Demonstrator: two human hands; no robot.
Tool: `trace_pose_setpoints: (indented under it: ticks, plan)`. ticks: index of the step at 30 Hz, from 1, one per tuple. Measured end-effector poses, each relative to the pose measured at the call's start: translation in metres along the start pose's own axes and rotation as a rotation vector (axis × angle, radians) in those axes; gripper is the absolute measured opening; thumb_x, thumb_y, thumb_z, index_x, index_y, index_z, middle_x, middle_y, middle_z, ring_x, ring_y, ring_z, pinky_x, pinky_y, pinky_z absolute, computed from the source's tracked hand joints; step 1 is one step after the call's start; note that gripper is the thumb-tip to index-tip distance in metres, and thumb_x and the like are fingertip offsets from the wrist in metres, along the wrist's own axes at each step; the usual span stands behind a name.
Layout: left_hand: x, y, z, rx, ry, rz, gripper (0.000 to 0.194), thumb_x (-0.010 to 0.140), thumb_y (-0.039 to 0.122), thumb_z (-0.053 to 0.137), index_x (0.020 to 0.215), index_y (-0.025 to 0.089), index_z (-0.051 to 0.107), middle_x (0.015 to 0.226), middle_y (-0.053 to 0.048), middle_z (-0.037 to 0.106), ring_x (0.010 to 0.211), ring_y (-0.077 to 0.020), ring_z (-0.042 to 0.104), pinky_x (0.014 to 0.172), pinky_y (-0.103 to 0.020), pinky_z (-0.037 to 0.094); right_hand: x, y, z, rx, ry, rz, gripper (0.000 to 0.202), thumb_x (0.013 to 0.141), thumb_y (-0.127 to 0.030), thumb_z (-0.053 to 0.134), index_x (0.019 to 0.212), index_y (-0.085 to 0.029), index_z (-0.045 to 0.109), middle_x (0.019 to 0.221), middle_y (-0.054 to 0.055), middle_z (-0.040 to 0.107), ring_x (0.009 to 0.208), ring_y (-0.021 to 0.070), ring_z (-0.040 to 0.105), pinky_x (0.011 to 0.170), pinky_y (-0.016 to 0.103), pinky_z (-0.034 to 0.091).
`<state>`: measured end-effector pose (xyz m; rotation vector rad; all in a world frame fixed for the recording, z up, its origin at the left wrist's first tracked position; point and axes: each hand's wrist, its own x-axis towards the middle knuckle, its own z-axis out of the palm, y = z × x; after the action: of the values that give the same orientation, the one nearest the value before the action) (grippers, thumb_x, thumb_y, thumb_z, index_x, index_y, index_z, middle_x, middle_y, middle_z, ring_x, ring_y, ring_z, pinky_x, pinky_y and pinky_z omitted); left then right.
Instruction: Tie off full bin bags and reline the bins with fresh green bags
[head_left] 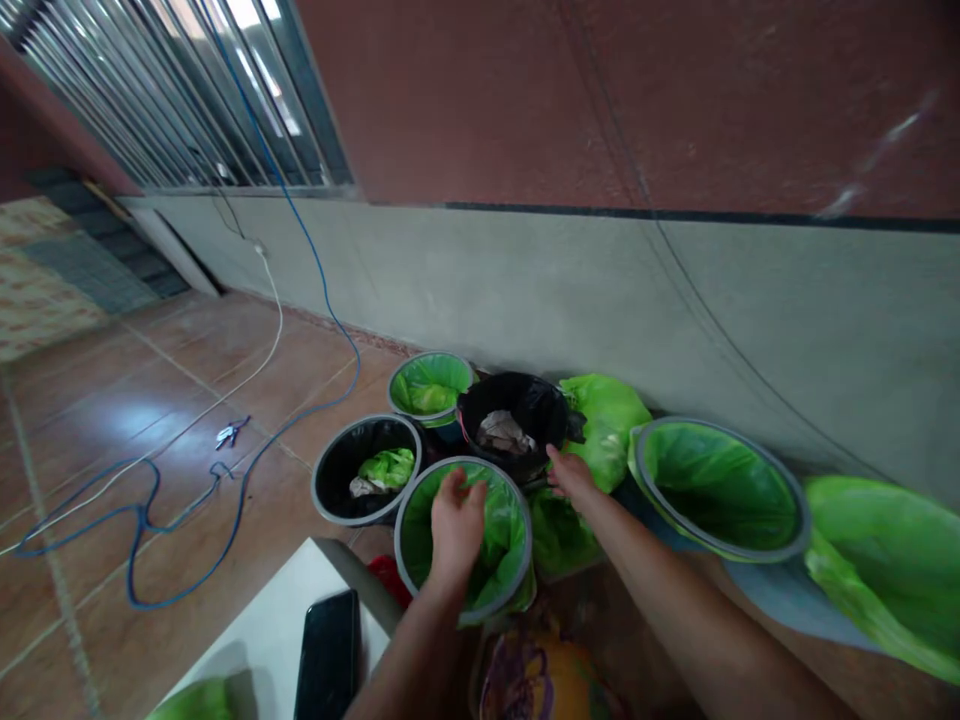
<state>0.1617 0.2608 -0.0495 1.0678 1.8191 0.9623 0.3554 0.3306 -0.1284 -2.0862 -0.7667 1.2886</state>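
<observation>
My left hand [457,525] is above a bin lined with a green bag [506,580]. Its fingers are loosely bent and apart, with nothing visible in them. My right hand [574,475] reaches to the near right edge of a bin with a black liner [551,400], which has crumpled pale waste [504,432] inside. The fingers on this hand look spread, and I see nothing held; whether they touch the liner I cannot tell. Right behind that hand sits a bulging green bag [606,410] against the wall.
Other lined bins stand around: a black-lined bin [330,490], a green-lined bin [431,358] and a larger one [787,490] at right. A phone [328,655] lies on a white surface [262,625]. A blue cable [247,480] and keys [231,432] lie on the tiles.
</observation>
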Motion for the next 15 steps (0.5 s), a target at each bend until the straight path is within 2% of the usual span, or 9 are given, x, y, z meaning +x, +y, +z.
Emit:
trace_pose_setpoints:
  ticks: [1,3,5,7,9,11,13,15]
  plan:
    - [0.030,0.007,0.008,0.141,0.042,0.021,0.049,0.085,0.033,0.061,0.127,0.007,0.060,0.124,-0.019,0.067,0.110,-0.0247,0.066,0.093,-0.030,0.050,0.006,-0.005,0.001,0.017,-0.001,0.020,0.035,0.094,-0.050,0.048,0.093,-0.016,0.059,0.081,0.009,0.067,0.067,0.0155,0.065,0.052,0.022,0.050]
    - [0.087,0.016,0.026,0.438,0.024,0.015,0.047,0.087,0.036,0.059,0.124,0.006,0.062,0.124,-0.022,0.067,0.116,-0.0293,0.064,0.095,-0.033,0.049,0.017,-0.010,0.004,0.051,-0.005,0.061,0.033,0.093,-0.048,0.050,0.091,-0.017,0.058,0.080,0.007,0.067,0.062,0.0139,0.063,0.050,0.022,0.051]
    - [0.131,0.016,0.041,0.667,-0.058,-0.051,0.049,0.089,0.043,0.058,0.117,0.004,0.067,0.121,-0.024,0.067,0.115,-0.0326,0.065,0.091,-0.034,0.051,0.027,-0.011,0.008,0.079,-0.013,0.090,0.027,0.093,-0.043,0.051,0.090,-0.018,0.058,0.079,0.006,0.066,0.059,0.0124,0.062,0.050,0.022,0.051]
    - [0.160,0.010,0.054,0.803,-0.179,-0.078,0.048,0.090,0.046,0.056,0.114,0.007,0.070,0.119,-0.022,0.070,0.113,-0.0313,0.066,0.087,-0.031,0.052,0.035,-0.010,0.013,0.101,-0.024,0.100,0.018,0.093,-0.035,0.051,0.089,-0.018,0.059,0.077,0.004,0.067,0.057,0.0114,0.062,0.050,0.020,0.050]
    - [0.175,0.004,0.061,0.852,-0.236,-0.083,0.039,0.089,0.038,0.057,0.111,0.009,0.072,0.118,-0.020,0.071,0.113,-0.0290,0.066,0.084,-0.027,0.052,0.040,-0.009,0.015,0.114,-0.030,0.095,0.012,0.090,-0.026,0.052,0.087,-0.019,0.060,0.075,0.004,0.067,0.057,0.0115,0.062,0.051,0.020,0.051]
    - [0.179,0.003,0.064,0.867,-0.232,-0.085,0.034,0.088,0.028,0.056,0.111,0.008,0.072,0.118,-0.021,0.070,0.113,-0.0286,0.066,0.083,-0.026,0.051,0.041,-0.010,0.015,0.124,-0.025,0.082,0.009,0.086,-0.021,0.053,0.087,-0.018,0.061,0.074,0.004,0.067,0.058,0.0126,0.063,0.052,0.021,0.052]
    - [0.175,0.008,0.064,0.879,-0.208,-0.087,0.036,0.087,0.024,0.054,0.113,0.006,0.071,0.118,-0.023,0.070,0.113,-0.0299,0.066,0.082,-0.027,0.052,0.036,-0.012,0.009,0.135,-0.015,0.066,0.009,0.084,-0.020,0.053,0.086,-0.018,0.062,0.074,0.005,0.067,0.060,0.0141,0.064,0.053,0.023,0.052]
    - [0.164,0.022,0.060,0.882,-0.171,-0.081,0.038,0.086,0.024,0.053,0.114,0.005,0.070,0.117,-0.024,0.069,0.112,-0.0314,0.067,0.082,-0.030,0.053,0.025,-0.018,-0.002,0.149,-0.010,0.046,0.010,0.083,-0.020,0.052,0.084,-0.017,0.061,0.073,0.005,0.066,0.060,0.0152,0.064,0.054,0.024,0.053]
